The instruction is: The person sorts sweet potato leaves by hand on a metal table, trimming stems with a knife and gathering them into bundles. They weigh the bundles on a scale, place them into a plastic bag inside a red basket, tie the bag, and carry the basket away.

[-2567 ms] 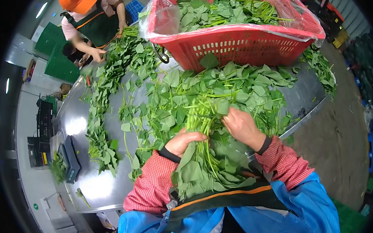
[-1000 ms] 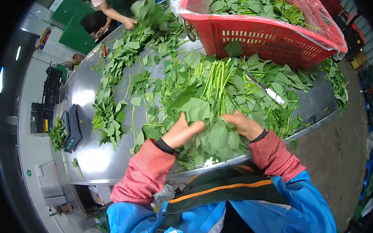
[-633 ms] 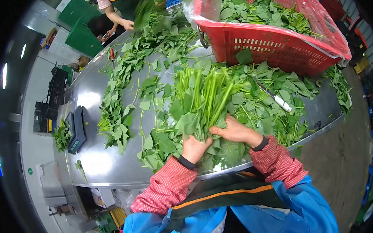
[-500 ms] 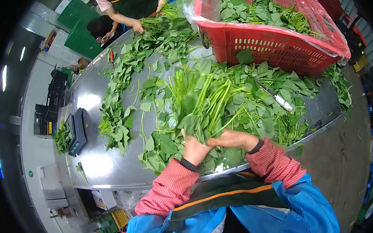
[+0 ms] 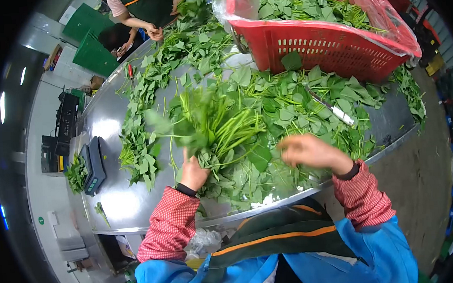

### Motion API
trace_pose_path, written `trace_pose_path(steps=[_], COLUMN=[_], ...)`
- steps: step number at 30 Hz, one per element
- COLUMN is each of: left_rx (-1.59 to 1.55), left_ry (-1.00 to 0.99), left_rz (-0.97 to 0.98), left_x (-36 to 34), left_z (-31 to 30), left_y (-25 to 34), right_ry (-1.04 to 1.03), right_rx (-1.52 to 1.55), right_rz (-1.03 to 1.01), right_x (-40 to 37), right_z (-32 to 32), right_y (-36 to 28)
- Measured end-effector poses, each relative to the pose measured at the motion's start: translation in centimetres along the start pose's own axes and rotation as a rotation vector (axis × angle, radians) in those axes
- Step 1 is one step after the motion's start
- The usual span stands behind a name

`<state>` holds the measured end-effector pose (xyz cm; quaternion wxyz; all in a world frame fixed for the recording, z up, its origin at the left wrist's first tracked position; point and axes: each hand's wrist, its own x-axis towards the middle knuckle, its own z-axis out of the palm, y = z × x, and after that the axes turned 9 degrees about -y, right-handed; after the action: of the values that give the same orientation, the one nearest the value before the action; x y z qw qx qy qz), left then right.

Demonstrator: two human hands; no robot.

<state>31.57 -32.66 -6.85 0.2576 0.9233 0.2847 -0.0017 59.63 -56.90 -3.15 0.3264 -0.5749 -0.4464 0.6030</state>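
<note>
My left hand [image 5: 193, 173] is closed round the lower leafy part of a bunch of leafy greens [image 5: 218, 126], whose pale green stems fan upward and to the right. The bunch is partly blurred by motion. To the right, my right hand [image 5: 310, 151] is over the loose greens with nothing visible in it. Its fingers point left, slightly curled and blurred, with a gap between thumb and forefinger. Beneath both hands, loose leafy greens [image 5: 297, 114] cover much of the metal table [image 5: 117, 200]. A knife with a white handle [image 5: 342, 115] lies on them.
A red plastic crate [image 5: 325, 52], lined with clear film and holding greens, stands at the back right. On the left are a digital scale [image 5: 94, 167] and a small bunch [image 5: 76, 174]. Across the table, a co-worker's hand [image 5: 154, 32] is near more greens. A red-handled tool [image 5: 130, 70] lies there.
My right hand has come off the bunch and moved right. My left hand has carried the bunch left. The co-worker's hands have shifted slightly.
</note>
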Motion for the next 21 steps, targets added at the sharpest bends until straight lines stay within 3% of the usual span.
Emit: trace_pose_path(steps=[1,3,4,5,7,8,10,11,12,14,16,17,18,21], left_rx=[0.126,-0.135,-0.267,-0.249,-0.344,-0.330,-0.335,-0.333,-0.252,-0.148,-0.095,-0.095,-0.127,-0.095], left_ry=[-0.007,-0.064,-0.100,-0.021,-0.077,-0.130,-0.059,-0.023,0.002,0.025,0.027,0.058,0.054,0.059], left_rz=[0.065,-0.017,-0.062,0.026,-0.064,-0.122,-0.060,-0.025,-0.022,-0.014,-0.004,0.029,0.051,0.090], left_x=[-0.5,-0.8,-1.2,-1.3,-1.6,-2.0,-2.5,-2.7,-2.9,-3.0,-3.1,-3.1,-3.1,-3.5], left_z=[-0.4,-0.6,-0.5,-0.5,-1.2,-2.3,-0.8,-0.2,0.0,0.5,0.8,1.1,0.8,-0.6], left_y=[0.5,1.0,1.3,2.6,4.0,5.2,3.4,2.6,2.5,3.0,4.1,4.4,4.8,5.6], right_ry=[0.194,0.594,0.570,0.544,0.484,0.533,0.608,0.799,0.856,0.785,0.877,0.743,0.664,0.727], right_rx=[-0.009,-0.020,-0.131,-0.246,-0.485,-0.327,-0.014,-0.047,-0.104,-0.179,-0.576,-0.587,-0.334,0.409], right_rz=[-0.064,-0.199,-0.242,-0.284,-0.370,-0.352,-0.311,-0.282,-0.288,-0.164,-0.296,-0.419,-0.450,-0.327], right_x=[0.6,2.4,2.7,3.0,3.3,3.2,2.9,2.9,2.2,1.9,4.2,5.4,5.7,2.4], right_z=[-0.4,-0.2,0.5,1.3,1.9,1.3,-1.0,-1.9,-2.3,-1.6,0.5,1.1,1.3,-3.3], right_y=[-0.2,-0.7,-1.0,-1.5,-2.1,-1.9,-1.4,-1.4,-2.7,-5.5,-5.4,-3.9,-3.5,-3.8])
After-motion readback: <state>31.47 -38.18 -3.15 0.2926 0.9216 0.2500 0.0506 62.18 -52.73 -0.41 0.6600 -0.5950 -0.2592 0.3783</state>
